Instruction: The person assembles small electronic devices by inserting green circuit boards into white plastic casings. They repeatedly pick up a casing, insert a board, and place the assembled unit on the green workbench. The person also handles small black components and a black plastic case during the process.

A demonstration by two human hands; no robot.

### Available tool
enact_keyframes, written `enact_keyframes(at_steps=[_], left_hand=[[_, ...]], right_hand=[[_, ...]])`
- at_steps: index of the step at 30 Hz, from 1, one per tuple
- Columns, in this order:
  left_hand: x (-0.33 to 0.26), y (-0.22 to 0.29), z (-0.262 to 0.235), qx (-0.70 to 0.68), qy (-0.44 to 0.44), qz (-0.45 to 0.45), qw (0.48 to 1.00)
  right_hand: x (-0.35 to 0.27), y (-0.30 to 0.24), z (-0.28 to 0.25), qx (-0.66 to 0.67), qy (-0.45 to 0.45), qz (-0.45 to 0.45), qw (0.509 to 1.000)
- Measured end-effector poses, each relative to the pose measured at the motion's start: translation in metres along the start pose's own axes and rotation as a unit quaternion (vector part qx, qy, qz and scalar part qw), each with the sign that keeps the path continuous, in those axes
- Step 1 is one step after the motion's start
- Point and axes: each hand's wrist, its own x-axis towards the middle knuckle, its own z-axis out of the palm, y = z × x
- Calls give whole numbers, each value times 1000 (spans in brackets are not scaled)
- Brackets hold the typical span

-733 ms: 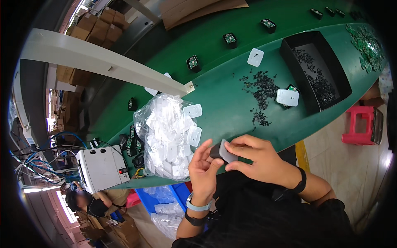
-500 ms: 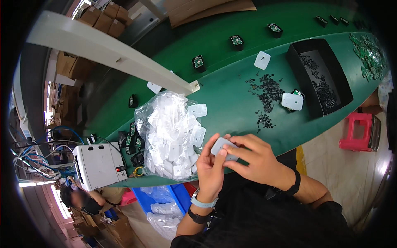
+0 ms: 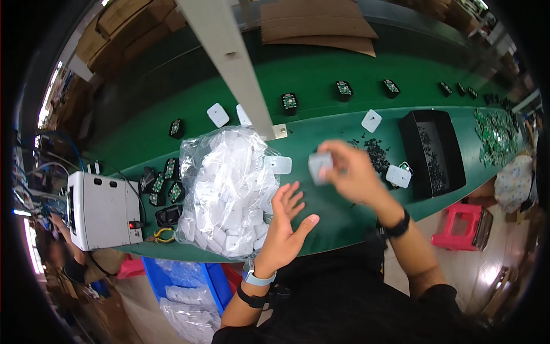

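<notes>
- The small white square casing (image 3: 319, 167) is held above the green table (image 3: 321, 74), pinched in the fingertips of the right hand (image 3: 352, 175).
- The left hand (image 3: 286, 223) is open with fingers spread, holding nothing, beside the clear bag (image 3: 226, 189) of white casings.
- A black tray (image 3: 432, 152) to the right holds small dark parts.

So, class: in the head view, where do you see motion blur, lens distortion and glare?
Head view: the right hand and its small white casing are smeared by motion; the green conveyor belt and white beam bow toward the dark fisheye rim; the clear bag of white casings shows glare.
</notes>
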Motion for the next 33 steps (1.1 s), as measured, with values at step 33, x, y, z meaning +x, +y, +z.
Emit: enact_keyframes(at_steps=[33], left_hand=[[200,31,-132,599,156,132,774]], right_hand=[[83,-26,41,-120,43,-160,979]])
